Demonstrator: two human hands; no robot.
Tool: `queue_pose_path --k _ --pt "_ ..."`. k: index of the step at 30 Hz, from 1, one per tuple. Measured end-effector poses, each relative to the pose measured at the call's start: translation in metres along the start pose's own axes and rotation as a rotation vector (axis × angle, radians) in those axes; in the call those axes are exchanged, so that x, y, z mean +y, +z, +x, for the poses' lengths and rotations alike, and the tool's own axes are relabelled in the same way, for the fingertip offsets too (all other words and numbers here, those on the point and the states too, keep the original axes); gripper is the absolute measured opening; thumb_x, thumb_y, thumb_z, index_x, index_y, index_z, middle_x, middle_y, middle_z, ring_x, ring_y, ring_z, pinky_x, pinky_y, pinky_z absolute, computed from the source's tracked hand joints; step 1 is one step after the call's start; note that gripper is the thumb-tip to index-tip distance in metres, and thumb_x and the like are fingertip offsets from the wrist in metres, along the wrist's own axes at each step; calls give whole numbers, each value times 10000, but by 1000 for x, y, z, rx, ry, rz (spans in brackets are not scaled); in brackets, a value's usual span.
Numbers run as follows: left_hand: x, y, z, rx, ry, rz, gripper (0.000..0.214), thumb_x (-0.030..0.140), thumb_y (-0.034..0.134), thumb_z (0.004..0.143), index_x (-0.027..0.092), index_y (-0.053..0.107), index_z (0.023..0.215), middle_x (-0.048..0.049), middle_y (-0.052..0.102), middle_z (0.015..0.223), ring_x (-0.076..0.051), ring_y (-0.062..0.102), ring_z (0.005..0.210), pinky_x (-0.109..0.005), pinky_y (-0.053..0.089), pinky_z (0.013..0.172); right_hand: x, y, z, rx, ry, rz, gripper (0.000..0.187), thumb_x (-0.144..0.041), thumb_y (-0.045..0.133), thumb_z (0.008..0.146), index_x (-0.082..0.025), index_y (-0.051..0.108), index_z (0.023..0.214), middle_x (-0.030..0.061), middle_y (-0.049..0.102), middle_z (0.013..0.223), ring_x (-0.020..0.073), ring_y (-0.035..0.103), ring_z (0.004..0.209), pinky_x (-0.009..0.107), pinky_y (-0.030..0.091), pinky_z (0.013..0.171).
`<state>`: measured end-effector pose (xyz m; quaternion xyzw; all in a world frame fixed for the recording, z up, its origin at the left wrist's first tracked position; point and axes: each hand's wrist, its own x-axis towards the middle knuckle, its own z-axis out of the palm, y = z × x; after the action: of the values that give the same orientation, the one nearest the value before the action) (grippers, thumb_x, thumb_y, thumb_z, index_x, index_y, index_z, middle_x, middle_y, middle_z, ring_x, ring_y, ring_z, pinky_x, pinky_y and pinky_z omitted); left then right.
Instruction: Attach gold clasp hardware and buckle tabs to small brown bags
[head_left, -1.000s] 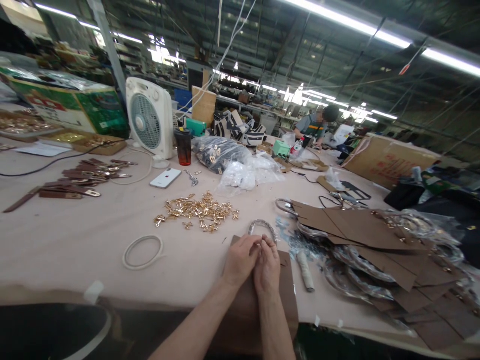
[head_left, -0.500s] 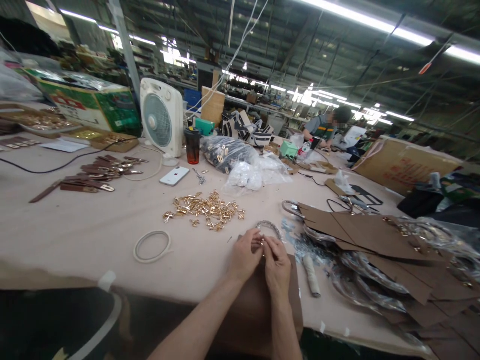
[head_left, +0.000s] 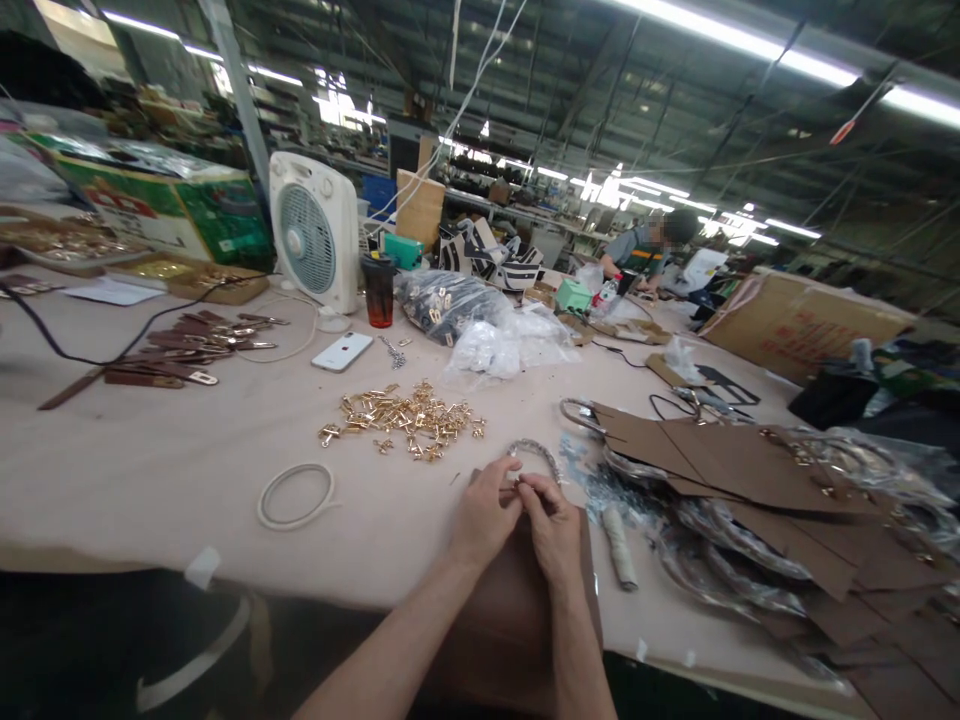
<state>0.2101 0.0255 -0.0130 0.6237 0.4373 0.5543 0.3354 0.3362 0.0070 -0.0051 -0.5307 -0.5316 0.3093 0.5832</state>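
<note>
Handle [head_left: 534, 449] is pinched at its left end by left hand [head_left: 484, 515] and right hand [head_left: 555, 530], fingertips pressed together. It arcs past the far edge of panel [head_left: 511, 620], which overhangs the near edge of table [head_left: 150, 460] at 6 o'clock. Fittings [head_left: 405, 420] lie at 11, ring [head_left: 296, 495] at 9, roll [head_left: 619, 545] close at 3. Open tabletop is seen beyond the ring at 9.

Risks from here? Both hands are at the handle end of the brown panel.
1. The brown panel hangs over the edge of the table under the left hand and right hand; released, it might slide off.
2. The hands meet at the end of the wrapped handle; anything small dropped there could vanish among the gold fittings.
</note>
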Motion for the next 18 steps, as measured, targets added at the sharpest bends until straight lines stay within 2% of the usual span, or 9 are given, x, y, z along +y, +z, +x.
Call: queue_pose_path --k 5,9,13,16,18 --pt "-2 1 0 -3 61 51 453 71 683 875 266 608 1277 -26 712 1218 -148 756 953 -276 659 841 1 -1 0 -19 29 31 303 -457 721 907 -228 808 1085 83 770 1154 252 700 1080 399 563 983" --pt "-3 2 0 20 211 183 421 117 666 925 254 588 1316 -62 716 1247 -203 727 1110 -355 629 980 2 -1 -1 40 56 22 342 -482 691 922 -228 806 1120 88 769 1206 266 695 1129 415 548 1015" --pt "-3 4 -2 -35 342 211 447 134 573 987 254 519 1415 -82 675 1372 -218 658 1280 -387 594 1065 3 -1 0 113 69 60 373 -492 678 929 -216 799 1147 99 762 1249 278 679 1192 428 520 1063" --pt "0 5 -3 -114 403 163 510 114 513 996 253 453 1484 -97 595 1490 -220 579 1387 -402 569 1107 7 -2 2 185 125 204 385 -511 702 906 -203 803 1113 112 737 1307 286 663 1228 408 540 1024" --pt "3 4 -4 -160 414 114 538 106 503 986 254 436 1499 -104 551 1535 -225 542 1424 -406 566 1113 12 -2 5 227 198 373 389 -521 740 872 -197 805 1077 117 749 1275 280 688 1166 391 566 958"
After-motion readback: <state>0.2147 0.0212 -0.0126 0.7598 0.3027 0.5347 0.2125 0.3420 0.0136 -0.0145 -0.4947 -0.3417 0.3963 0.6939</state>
